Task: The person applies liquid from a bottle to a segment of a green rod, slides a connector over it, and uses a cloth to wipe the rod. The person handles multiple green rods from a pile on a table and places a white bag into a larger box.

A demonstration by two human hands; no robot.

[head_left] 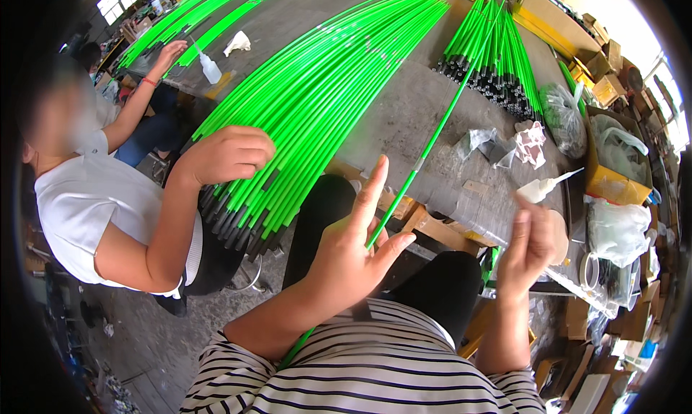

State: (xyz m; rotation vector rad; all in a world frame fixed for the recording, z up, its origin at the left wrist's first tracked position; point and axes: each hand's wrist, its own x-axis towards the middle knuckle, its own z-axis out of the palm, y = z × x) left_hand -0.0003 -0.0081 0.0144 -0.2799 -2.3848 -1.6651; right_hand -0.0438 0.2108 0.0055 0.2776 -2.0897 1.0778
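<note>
A long, thin green rod (435, 138) slants up across the bench, with a pale band on it just beyond my left hand (355, 254). That hand holds the rod at the palm, index finger and thumb stretched out, while the other fingers are partly hidden. The rod's near end runs below my left forearm. My right hand (526, 244) is raised on the right, fingers drawn together and blurred. Just past its fingertips is a white squeeze bottle (539, 190) with a pointed nozzle; whether they touch is unclear.
A wide fan of green rods (317, 104) with dark ends covers the middle bench; another bundle (497, 60) lies far right. A co-worker (108, 212) sits left, one hand over the rods. Crumpled cloth (530, 143), plastic bags (564, 118) and a yellow carton (616, 183) crowd the right.
</note>
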